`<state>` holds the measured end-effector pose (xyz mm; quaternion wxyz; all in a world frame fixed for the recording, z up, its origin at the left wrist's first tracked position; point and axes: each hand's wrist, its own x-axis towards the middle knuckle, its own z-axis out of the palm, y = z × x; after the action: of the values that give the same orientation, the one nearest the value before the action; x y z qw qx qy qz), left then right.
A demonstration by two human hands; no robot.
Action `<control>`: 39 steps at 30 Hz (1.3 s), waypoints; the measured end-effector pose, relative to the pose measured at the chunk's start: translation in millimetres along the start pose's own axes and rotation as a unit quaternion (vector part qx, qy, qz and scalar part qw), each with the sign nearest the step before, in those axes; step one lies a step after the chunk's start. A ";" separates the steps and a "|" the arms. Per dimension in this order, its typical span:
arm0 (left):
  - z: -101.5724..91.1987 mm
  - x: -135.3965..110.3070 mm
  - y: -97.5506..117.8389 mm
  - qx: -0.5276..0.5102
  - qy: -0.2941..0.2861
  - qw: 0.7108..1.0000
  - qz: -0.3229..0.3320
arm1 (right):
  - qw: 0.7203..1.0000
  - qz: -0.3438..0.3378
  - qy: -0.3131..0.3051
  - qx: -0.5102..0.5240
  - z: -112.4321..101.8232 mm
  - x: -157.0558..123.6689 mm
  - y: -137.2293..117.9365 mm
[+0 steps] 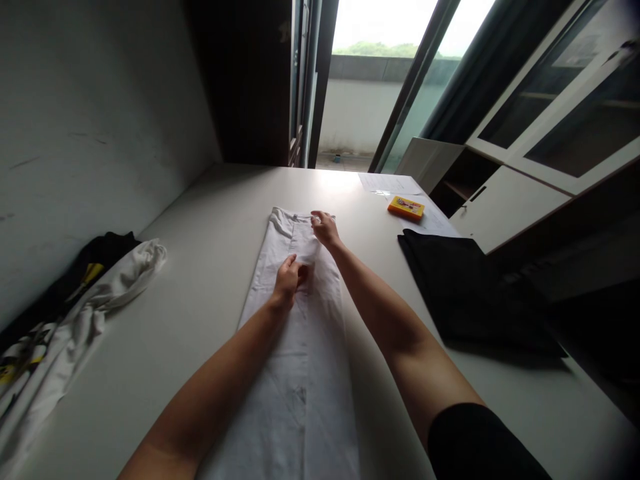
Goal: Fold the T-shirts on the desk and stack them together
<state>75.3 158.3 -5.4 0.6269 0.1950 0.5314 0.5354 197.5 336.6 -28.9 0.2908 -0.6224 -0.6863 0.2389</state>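
White trousers [300, 347] are being held flat in the middle of the table [200, 220], long axis running straight away from the person, waistband pointing at the window end, legs toward the camera. Cloth near the fly is being pinched by the left hand [287, 277], fingers closed on it. Waistband is being touched by the right hand [325, 228], whether it's gripping can't be told tbh
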 end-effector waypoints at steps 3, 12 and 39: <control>-4.1 -0.3 1.6 0.008 -0.020 0.999 -0.026 | 0.997 0.037 0.029 -0.065 4.4 -2.9 18.2; -3.9 -8.4 12.5 0.078 -0.144 0.981 -0.105 | 0.982 0.044 0.024 -0.180 9.0 -3.0 40.9; -11.2 -7.0 -2.7 0.310 -0.031 0.932 0.183 | 0.994 0.054 -0.054 -0.074 -21.3 22.0 58.2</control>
<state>67.8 147.6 -8.4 0.4422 0.4899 0.6067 0.4431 252.8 364.2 -51.5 0.1932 -0.6643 -0.6824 0.2362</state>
